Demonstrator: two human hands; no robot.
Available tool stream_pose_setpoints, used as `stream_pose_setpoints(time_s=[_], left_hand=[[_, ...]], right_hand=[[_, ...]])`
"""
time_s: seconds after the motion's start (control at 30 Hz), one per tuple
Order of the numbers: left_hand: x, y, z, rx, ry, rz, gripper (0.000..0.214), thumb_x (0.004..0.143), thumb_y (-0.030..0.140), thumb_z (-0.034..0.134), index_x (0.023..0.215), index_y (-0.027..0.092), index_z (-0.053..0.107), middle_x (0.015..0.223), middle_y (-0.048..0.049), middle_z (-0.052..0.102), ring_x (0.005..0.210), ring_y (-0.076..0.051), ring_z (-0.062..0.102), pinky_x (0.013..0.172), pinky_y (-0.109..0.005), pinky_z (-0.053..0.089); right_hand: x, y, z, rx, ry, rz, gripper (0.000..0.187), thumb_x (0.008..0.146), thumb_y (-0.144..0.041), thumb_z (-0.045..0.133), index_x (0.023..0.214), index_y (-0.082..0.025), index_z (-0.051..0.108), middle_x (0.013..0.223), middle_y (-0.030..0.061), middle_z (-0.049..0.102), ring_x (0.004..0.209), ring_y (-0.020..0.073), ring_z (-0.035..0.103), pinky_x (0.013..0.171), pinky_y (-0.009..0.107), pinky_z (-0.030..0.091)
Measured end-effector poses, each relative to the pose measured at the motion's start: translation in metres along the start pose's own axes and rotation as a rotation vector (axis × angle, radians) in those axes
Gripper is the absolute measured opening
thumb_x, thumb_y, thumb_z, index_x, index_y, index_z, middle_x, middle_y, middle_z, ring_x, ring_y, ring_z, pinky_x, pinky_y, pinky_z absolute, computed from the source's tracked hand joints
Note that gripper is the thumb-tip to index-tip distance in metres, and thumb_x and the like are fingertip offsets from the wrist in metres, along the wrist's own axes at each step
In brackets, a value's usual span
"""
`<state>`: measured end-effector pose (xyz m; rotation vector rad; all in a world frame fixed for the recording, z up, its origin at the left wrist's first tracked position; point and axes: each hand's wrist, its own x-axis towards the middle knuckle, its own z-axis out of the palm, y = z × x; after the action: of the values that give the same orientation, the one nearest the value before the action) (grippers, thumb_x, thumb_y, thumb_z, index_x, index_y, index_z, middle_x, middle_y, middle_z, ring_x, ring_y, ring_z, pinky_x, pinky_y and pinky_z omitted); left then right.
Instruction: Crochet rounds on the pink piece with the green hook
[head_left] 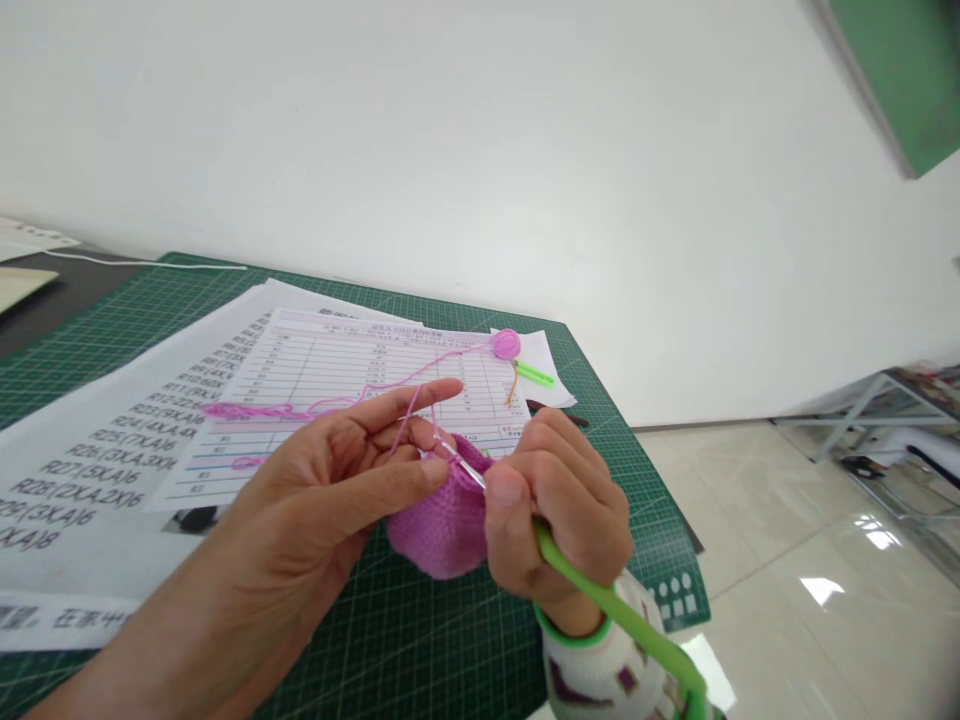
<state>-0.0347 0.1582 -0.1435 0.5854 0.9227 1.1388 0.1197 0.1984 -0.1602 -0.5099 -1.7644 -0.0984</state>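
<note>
A pink-purple crocheted piece, rounded like a cup, hangs between my two hands. My left hand pinches its upper edge between thumb and fingers, while the raised index finger carries a strand of pink yarn. In my right fist is a crochet hook with a silver shaft and a long green handle. The hook's tip lies at the piece's top edge, by the left fingertips, where yarn meets it. Exact loops on the hook are too small to make out.
Printed sheets lie on a green cutting mat. A small pink yarn ball and a bright green tool rest at their right. Loose pink yarn lies left. A white wall rises behind.
</note>
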Motion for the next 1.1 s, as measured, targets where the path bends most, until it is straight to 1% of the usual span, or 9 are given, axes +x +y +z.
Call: stream_pose_setpoints(time_s=[0.13,0.33,0.5,0.6,0.73,0.83,0.93,1.0,1.1], left_hand=[[-0.002,-0.001,0.001,-0.019,-0.066,0.009,0.054,0.078,0.02,0.078,0.128,0.032,0.064,0.082,0.0016,0.073,0.073,-0.012,0.064,0.069,-0.015,0.059],[-0.003,-0.004,-0.001,0.016,-0.097,-0.003,0.051,0.081,0.018,0.075,0.129,0.033,0.064,0.082,0.0025,0.072,0.073,-0.012,0.064,0.07,-0.013,0.058],[-0.001,0.0,0.0,0.03,-0.098,0.001,0.043,0.079,0.02,0.079,0.12,0.031,0.071,0.077,0.0026,0.072,0.069,-0.01,0.063,0.071,-0.01,0.055],[0.001,0.0,0.001,0.062,-0.088,0.036,0.04,0.074,0.021,0.084,0.112,0.03,0.075,0.072,0.0031,0.07,0.064,-0.009,0.06,0.067,-0.008,0.053],[0.002,-0.005,0.002,0.075,-0.152,0.106,0.042,0.075,0.02,0.084,0.114,0.033,0.073,0.074,0.0047,0.069,0.066,-0.007,0.059,0.064,-0.007,0.051],[0.001,-0.008,0.004,0.034,-0.198,0.1,0.045,0.077,0.017,0.081,0.117,0.033,0.071,0.078,0.0039,0.071,0.074,-0.009,0.063,0.07,-0.01,0.054],[0.001,-0.009,0.006,0.052,-0.201,0.078,0.046,0.079,0.021,0.081,0.122,0.034,0.068,0.079,0.0028,0.07,0.073,-0.009,0.063,0.068,-0.011,0.055],[0.001,-0.009,0.007,0.06,-0.195,0.07,0.046,0.078,0.023,0.082,0.12,0.034,0.069,0.078,0.0025,0.07,0.072,-0.01,0.062,0.065,-0.011,0.055],[0.001,-0.007,0.008,0.073,-0.187,0.085,0.044,0.077,0.023,0.083,0.117,0.035,0.071,0.076,0.0023,0.07,0.07,-0.01,0.061,0.063,-0.011,0.054]], right_hand=[[0.003,-0.002,-0.01,0.085,-0.031,0.072,0.033,0.095,-0.018,0.046,0.062,-0.02,0.042,0.054,-0.0041,0.036,0.052,0.0094,0.032,0.051,0.03,0.025],[0.007,-0.007,-0.016,0.176,0.026,0.176,0.04,0.093,-0.016,0.047,0.055,-0.019,0.035,0.052,-0.0044,0.03,0.05,0.0085,0.029,0.051,0.031,0.021],[0.007,-0.005,-0.02,0.268,-0.007,0.303,0.043,0.097,-0.022,0.046,0.056,-0.019,0.035,0.052,-0.0046,0.029,0.049,0.009,0.03,0.05,0.03,0.024],[0.004,-0.003,-0.021,0.383,-0.008,0.392,0.044,0.099,-0.026,0.044,0.057,-0.02,0.034,0.052,-0.0056,0.025,0.048,0.009,0.029,0.049,0.029,0.027],[0.002,-0.004,-0.016,0.526,0.007,0.501,0.045,0.098,-0.031,0.047,0.058,-0.019,0.031,0.053,-0.0058,0.025,0.05,0.0082,0.029,0.05,0.028,0.026],[0.004,-0.007,-0.014,0.44,-0.036,0.359,0.041,0.096,-0.026,0.051,0.059,-0.019,0.035,0.054,-0.0052,0.03,0.052,0.0076,0.031,0.05,0.028,0.024],[0.007,-0.009,-0.013,0.217,-0.039,0.168,0.036,0.092,-0.015,0.052,0.06,-0.019,0.036,0.055,-0.0051,0.033,0.052,0.0076,0.03,0.05,0.028,0.024],[0.007,-0.01,-0.013,0.076,-0.037,0.115,0.035,0.091,-0.012,0.052,0.06,-0.019,0.036,0.054,-0.0048,0.035,0.053,0.0081,0.03,0.051,0.029,0.025],[0.004,-0.01,-0.014,-0.052,-0.037,0.104,0.031,0.092,-0.015,0.053,0.063,-0.018,0.043,0.055,-0.003,0.043,0.054,0.0089,0.035,0.052,0.031,0.028]])
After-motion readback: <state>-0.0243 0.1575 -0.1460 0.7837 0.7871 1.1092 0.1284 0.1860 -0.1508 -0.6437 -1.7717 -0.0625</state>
